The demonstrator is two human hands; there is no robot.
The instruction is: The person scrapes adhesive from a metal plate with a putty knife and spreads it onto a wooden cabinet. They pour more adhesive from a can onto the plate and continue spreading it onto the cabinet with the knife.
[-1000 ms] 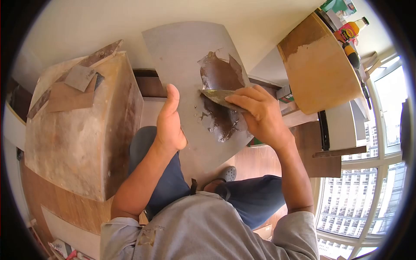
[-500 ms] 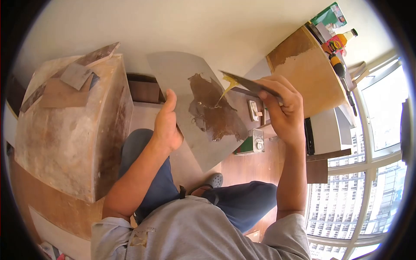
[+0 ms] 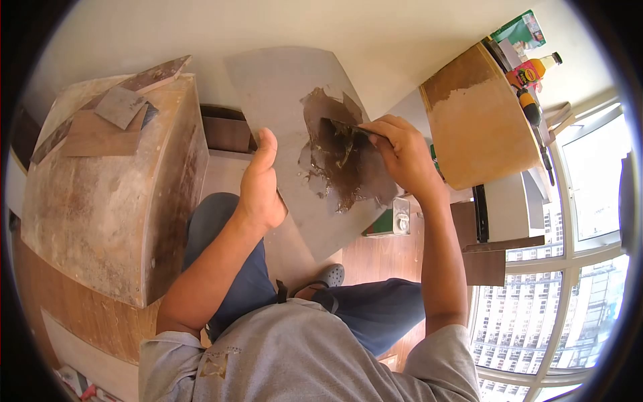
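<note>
A large grey sheet (image 3: 268, 87) is held up in front of me, tilted, with a wet, glossy dark brown patch (image 3: 331, 164) on it. My left hand (image 3: 261, 184) grips its left edge, the thumb on the near face and the other fingers hidden behind. Pinched in my right hand (image 3: 405, 154) is a thin dark flat blade (image 3: 343, 132), which lies against the upper part of the brown patch. Some yellowish, shiny paste shows beside the blade.
At left, a large stained box (image 3: 94, 214) carries flat scraps (image 3: 104, 134). A wooden cabinet (image 3: 479, 127) stands right, with a bottle (image 3: 532, 70) and a drill (image 3: 529, 107). A green-sided can (image 3: 382, 224) is on the floor, near a window (image 3: 593, 191).
My right hand has moved left and down, bringing the blade from above the sheet onto the brown patch. The stringy yellow paste that hung from the blade now lies on the patch.
</note>
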